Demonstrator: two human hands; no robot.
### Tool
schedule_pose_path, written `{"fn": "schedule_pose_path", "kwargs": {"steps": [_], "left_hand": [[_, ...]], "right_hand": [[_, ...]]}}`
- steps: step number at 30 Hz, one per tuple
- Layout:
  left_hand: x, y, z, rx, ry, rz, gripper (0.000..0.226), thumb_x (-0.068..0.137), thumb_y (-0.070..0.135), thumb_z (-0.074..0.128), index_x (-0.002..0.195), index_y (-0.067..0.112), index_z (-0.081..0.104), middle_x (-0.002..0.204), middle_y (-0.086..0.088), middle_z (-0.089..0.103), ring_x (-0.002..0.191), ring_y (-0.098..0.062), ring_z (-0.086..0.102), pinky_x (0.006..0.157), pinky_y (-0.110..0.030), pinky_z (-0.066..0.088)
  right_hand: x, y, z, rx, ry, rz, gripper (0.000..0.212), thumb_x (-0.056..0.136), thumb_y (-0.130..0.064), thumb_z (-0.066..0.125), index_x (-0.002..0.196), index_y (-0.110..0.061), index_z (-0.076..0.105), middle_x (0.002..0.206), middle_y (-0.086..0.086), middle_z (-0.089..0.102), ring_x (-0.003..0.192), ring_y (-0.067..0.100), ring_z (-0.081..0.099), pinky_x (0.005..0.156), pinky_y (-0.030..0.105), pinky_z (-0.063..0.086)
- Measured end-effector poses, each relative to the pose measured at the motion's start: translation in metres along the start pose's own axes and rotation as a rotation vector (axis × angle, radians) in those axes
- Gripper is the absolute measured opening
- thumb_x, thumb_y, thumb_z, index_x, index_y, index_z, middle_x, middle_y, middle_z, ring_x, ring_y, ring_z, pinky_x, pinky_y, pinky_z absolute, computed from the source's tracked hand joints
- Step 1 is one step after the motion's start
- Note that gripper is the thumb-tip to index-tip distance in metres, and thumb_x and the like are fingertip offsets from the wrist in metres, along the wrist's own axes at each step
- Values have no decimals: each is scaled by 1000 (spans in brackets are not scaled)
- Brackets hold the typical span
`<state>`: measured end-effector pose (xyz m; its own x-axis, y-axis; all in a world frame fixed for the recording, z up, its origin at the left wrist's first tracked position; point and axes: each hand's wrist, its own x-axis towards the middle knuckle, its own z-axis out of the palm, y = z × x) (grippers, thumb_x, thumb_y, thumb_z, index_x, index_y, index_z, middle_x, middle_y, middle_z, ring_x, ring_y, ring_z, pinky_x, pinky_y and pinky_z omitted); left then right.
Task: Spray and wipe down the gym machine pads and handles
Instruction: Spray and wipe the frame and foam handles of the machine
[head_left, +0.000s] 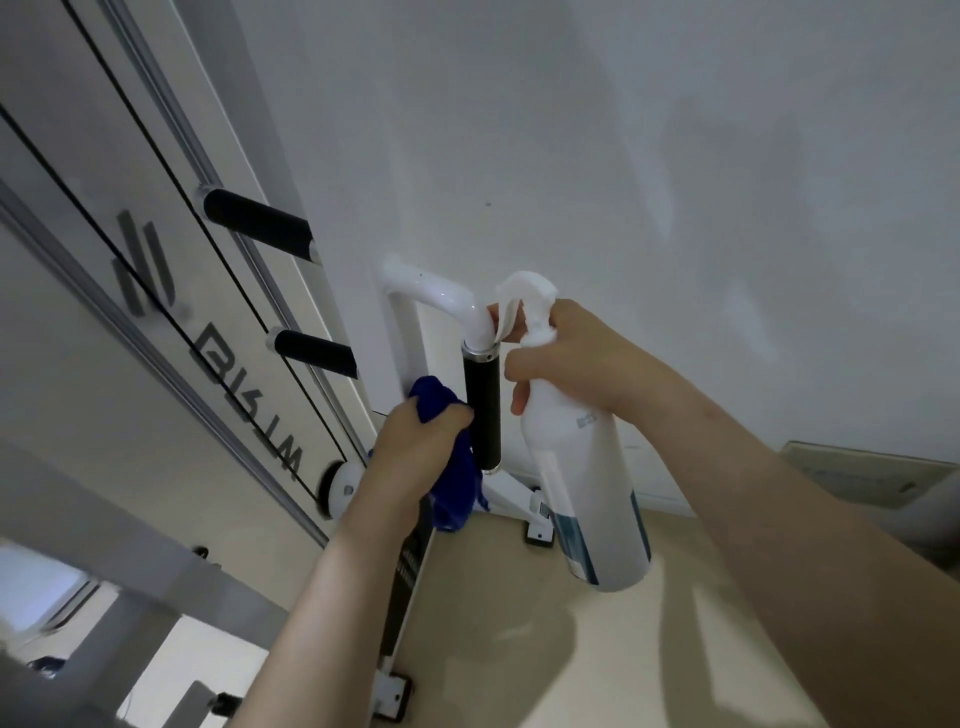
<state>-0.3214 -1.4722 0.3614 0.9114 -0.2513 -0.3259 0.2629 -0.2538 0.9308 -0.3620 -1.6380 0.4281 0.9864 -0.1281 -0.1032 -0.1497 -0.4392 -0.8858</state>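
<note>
Handles on the machine: two black grips (258, 223) stick out up-left of the left hand (410, 447), whose fingers clench a blue cloth (452, 467) touching the upright black handle (482, 410). Just right, the right hand (566, 364) grasps a spray bottle (582, 467), nozzle beside the handle's top.

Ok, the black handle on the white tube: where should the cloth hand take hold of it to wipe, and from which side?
Wrap the blue cloth around the black handle near its upper metal collar, coming from its left, where the left hand already sits. The handle hangs roughly upright and is a plain cylinder, so a closed grip could slide down it. The right hand and spray bottle occupy the right side.
</note>
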Motion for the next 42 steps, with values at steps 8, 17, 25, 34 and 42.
{"fn": "schedule_pose_path", "kwargs": {"steps": [8,17,25,34,42], "left_hand": [[-14,4,-23,69,-279,287,38,84,-2,66,117,15,59,110,1,69,103,-20,68,94,-41,54],[32,4,49,-19,159,391,28,68,26,74,90,13,63,86,1,68,74,-4,63,69,-27,52],[50,1,35,-113,-293,283,30,62,7,72,92,10,69,84,-7,74,82,-24,70,74,-35,58],[47,-21,25,-155,-286,172,32,62,4,65,93,7,64,84,-13,68,82,-28,66,73,-37,55],[27,-37,20,-416,-329,120,56,75,3,62,130,3,53,112,-24,63,104,-41,60,95,-51,48]], "right_hand": [[-5,2,-2,12,-23,-1,39,80,-8,58,118,-7,62,79,16,74,71,25,71,84,45,56],[-7,13,-4,133,-146,-21,32,76,-5,62,108,-5,62,72,16,73,61,22,69,65,35,55],[-1,43,-9,192,-104,-35,58,81,4,60,127,-30,57,90,13,74,67,24,70,73,38,59],[-6,78,30,26,65,96,15,81,-12,67,81,2,61,68,15,69,60,18,63,63,33,49],[-19,65,38,353,249,69,21,80,-9,70,100,-11,68,67,10,73,67,24,72,66,35,60]]}}
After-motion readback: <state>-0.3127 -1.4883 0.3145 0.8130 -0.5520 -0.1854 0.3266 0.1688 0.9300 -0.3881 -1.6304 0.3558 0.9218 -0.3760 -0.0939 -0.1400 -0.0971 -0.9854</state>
